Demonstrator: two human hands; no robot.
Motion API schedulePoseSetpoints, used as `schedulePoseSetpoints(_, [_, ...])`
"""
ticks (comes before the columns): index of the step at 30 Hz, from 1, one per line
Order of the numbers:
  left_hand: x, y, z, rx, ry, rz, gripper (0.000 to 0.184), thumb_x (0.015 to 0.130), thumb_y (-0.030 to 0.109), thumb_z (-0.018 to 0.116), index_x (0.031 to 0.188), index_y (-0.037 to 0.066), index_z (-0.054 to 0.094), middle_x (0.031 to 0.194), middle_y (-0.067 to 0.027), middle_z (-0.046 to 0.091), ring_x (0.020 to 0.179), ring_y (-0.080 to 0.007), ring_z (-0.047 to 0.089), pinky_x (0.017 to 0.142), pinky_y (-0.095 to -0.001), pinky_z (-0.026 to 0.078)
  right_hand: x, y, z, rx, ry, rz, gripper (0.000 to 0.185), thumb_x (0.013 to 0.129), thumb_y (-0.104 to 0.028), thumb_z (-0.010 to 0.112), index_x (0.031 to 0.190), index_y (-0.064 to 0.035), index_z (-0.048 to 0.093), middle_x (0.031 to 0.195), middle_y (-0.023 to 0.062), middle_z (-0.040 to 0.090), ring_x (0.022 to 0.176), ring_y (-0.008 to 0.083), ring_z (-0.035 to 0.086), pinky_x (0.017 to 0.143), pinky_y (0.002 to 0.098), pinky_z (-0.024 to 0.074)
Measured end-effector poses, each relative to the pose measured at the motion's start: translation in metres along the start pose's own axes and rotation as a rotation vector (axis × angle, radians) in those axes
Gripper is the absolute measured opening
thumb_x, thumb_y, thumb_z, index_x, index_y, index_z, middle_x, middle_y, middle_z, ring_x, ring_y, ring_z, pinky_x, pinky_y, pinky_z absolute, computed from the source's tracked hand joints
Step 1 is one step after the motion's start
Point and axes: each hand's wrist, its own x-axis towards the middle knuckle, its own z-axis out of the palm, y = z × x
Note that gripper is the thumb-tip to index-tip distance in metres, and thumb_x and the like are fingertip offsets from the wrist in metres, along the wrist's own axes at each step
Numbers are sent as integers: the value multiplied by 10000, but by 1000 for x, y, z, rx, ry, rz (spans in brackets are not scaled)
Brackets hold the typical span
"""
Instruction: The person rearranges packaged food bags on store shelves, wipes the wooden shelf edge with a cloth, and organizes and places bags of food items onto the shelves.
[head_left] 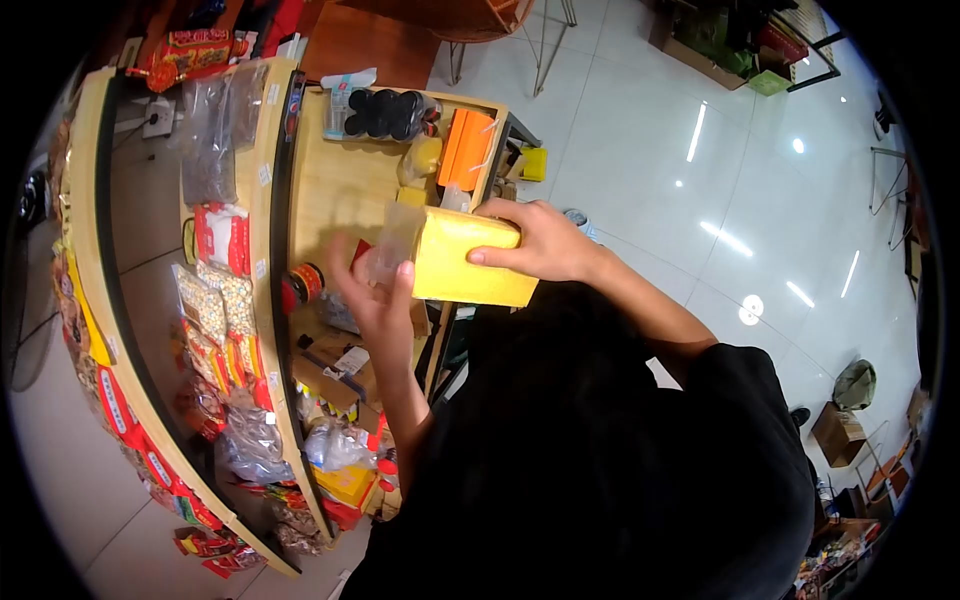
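Observation:
A flat yellow packet [465, 258] is gripped along its right side by my right hand [535, 242], thumb on the near face and fingers round the top edge. Clear plastic [398, 238] sticks out from the packet's left end. My left hand [378, 305] is at that end, its fingers spread and partly blurred, with the thumb tip close to the plastic. Whether the left thumb touches the plastic I cannot tell. Both hands are above a wooden shelf unit [335, 190].
Black-capped bottles [390, 115], an orange pack [466, 148] and a jar [305, 282] stand on the unit. Bagged dry goods [225, 300] line the shelf at left. A cardboard box [335, 370] lies below my left hand. Tiled floor [650, 150] stretches to the right.

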Motion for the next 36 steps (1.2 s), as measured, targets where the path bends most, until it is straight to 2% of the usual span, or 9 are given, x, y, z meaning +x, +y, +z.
schedulePoseSetpoints(3, [6,-10,-8,642,-156,129,591,894,149,638,1423,67,389,1360,-213,431,1229,-307,490,1011,-387,409,-3,5,-5,-199,-2,-53,551,813,-555,680,1055,-63,637,853,156,694,770,356,666,689,425,526])
schedulePoseSetpoints(4, [6,-15,-5,966,-134,401,497,864,143,669,1325,58,505,1294,-221,495,1183,-318,537,987,-391,432,-4,6,-5,-195,-4,-60,551,813,-555,680,1055,-63,637,853,156,694,770,356,666,689,425,526])
schedulePoseSetpoints(7, [1,-16,-4,628,-231,54,516,831,130,706,1297,44,501,1201,-207,571,1116,-303,589,963,-382,456,-5,6,1,-328,17,-147,552,786,-566,696,1044,-82,636,832,141,687,752,344,662,656,421,523])
schedulePoseSetpoints(15, [-7,-37,-14,-4,-252,-131,450,769,-24,752,1153,-23,518,1043,-87,646,988,-136,622,866,-287,505,7,-10,8,-348,-131,-173,584,690,-418,831,1126,-97,610,885,118,666,791,327,656,716,395,529])
schedulePoseSetpoints(23, [-2,-49,-43,-172,5,44,496,777,-1,776,1188,-23,498,1084,-81,619,999,-130,614,881,-277,495,51,-32,30,-379,122,-339,767,677,-389,857,1273,-62,503,1016,166,597,980,364,602,881,390,496])
schedulePoseSetpoints(25, [6,-52,-57,-197,38,83,500,781,2,775,1198,-25,501,1098,-81,613,1015,-133,605,897,-283,489,64,-45,41,-220,-24,27,787,691,-400,852,1285,-42,479,1119,187,599,1070,373,586,933,409,473])
schedulePoseSetpoints(29, [26,-46,-89,-158,143,157,504,765,20,793,1187,-25,521,1088,-80,613,1022,-144,593,906,-302,483,102,-53,71,-152,-26,-85,772,685,-322,873,1288,-40,481,1206,185,601,1144,346,581,946,396,476])
schedulePoseSetpoints(33, [58,-36,-140,357,289,328,528,681,79,842,1131,-18,584,1053,-149,650,980,-241,639,887,-343,497,161,-67,91,-289,-131,-281,625,686,-168,877,1207,-25,563,1116,104,626,1037,232,623,916,343,498])
schedulePoseSetpoints(36, [101,-39,-175,463,333,401,515,706,86,823,1160,5,594,1111,-156,661,1021,-250,649,905,-360,504,217,-79,111,-315,-82,-351,551,666,-211,886,1107,-20,617,1055,111,613,999,240,625,844,355,519])
